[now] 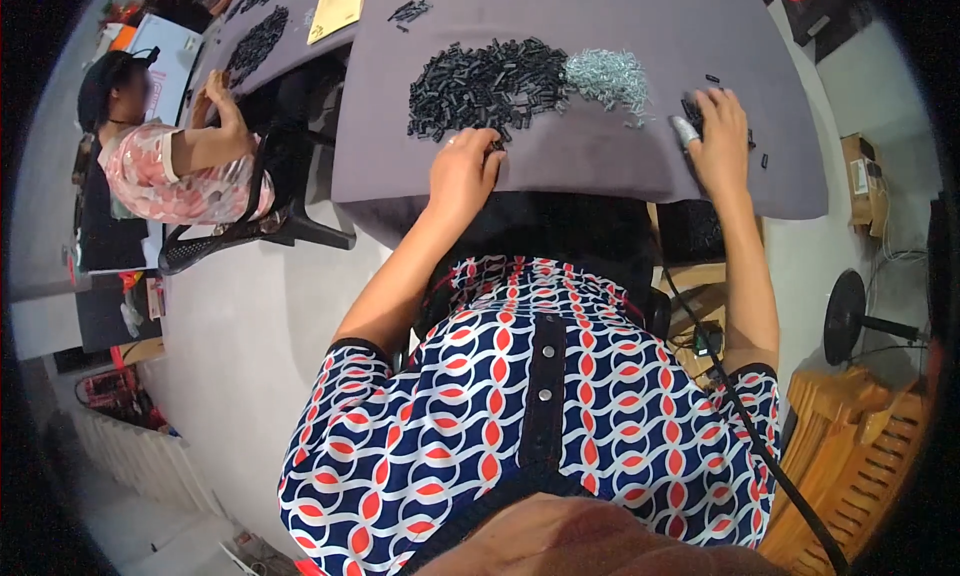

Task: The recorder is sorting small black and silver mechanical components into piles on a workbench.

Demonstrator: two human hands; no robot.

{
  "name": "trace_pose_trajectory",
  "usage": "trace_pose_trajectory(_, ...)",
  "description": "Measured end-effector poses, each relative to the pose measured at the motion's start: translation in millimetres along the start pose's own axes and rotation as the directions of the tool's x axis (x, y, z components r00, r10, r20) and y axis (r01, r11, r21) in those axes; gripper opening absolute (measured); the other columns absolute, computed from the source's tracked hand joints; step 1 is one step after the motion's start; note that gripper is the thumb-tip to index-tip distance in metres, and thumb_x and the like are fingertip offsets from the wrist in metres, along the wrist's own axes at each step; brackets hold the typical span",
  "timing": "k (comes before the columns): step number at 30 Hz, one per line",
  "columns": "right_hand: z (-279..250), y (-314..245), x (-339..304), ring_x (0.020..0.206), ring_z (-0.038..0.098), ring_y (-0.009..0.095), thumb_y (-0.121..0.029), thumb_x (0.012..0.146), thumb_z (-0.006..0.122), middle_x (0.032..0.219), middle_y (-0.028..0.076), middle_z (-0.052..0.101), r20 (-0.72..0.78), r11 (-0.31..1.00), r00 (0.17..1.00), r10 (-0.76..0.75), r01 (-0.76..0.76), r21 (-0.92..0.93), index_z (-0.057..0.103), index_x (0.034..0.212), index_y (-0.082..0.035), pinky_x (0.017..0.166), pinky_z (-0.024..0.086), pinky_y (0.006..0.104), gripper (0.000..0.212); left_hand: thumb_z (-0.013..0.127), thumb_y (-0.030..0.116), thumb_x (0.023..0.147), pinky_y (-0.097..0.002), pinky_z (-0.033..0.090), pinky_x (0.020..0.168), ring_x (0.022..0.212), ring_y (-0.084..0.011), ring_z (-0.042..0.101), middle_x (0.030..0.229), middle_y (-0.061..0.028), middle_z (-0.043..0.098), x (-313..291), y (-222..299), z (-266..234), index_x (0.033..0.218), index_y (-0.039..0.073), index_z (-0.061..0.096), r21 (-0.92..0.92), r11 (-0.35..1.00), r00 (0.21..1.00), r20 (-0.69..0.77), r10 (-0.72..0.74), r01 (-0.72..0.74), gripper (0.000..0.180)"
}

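Note:
On the grey cloth lies a wide heap of small black tube-like pieces (485,81). Against its right side sits a smaller heap of small silvery pieces (607,79), too fine to name. My left hand (462,176) rests at the near edge of the black heap, fingers curled in, with a small black piece (495,147) at thumb and fingertips. Farther right, my right hand (722,151) lies on the cloth, fingers spread and bent over several loose black pieces (690,107). White wrapping (685,129) covers its thumb. Part of what lies under those fingers is hidden.
The grey-covered table (560,166) ends just before my body. Loose black pieces (765,161) lie beyond my right hand. At the left, another person (185,166) sits at a table with more black heaps (258,46) and a yellow booklet (338,9). A fan (846,316) stands right.

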State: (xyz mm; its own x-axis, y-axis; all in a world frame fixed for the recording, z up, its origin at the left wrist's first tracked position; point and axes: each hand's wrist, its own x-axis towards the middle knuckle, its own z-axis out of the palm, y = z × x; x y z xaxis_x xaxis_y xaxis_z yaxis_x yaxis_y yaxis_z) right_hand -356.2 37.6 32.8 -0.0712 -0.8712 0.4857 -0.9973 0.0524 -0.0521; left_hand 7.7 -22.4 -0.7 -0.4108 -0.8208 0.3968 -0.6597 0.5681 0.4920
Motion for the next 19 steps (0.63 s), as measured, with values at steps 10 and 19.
trace_pose_trajectory(10, 31.3, -109.4, 27.7, 0.104, 0.059, 0.033, -0.001, 0.075, 0.064, 0.103, 0.012, 0.061, 0.037, 0.818, 0.961, -0.273, 0.212, 0.535, 0.065, 0.104, -0.006, 0.088, 0.050, 0.0434, 0.029, 0.068, 0.009, 0.083, -0.0438, 0.051, 0.070, 0.084, -0.0349, 0.063, 0.089, -0.0133, 0.063, 22.5, 0.9, 18.7, 0.102, 0.008, 0.065, 0.012, 0.992, 0.990, -0.069, 0.123, -0.122, 0.019)
trace_pose_trajectory(19, 58.2, -121.0, 34.0, 0.101, 0.058, 0.033, -0.003, 0.076, 0.068, 0.102, 0.010, 0.059, 0.190, 0.875, 0.944, -0.270, 0.158, 0.458, 0.064, 0.103, -0.007, 0.084, 0.050, 0.0428, 0.028, 0.068, 0.009, 0.088, -0.0365, 0.053, 0.073, 0.078, -0.0284, 0.064, 0.087, -0.0131, 0.064, -14.8, -25.6, -22.3, 0.105, 0.002, 0.065, -0.179, 0.973, 0.977, -0.128, -0.172, 0.148, 0.019)
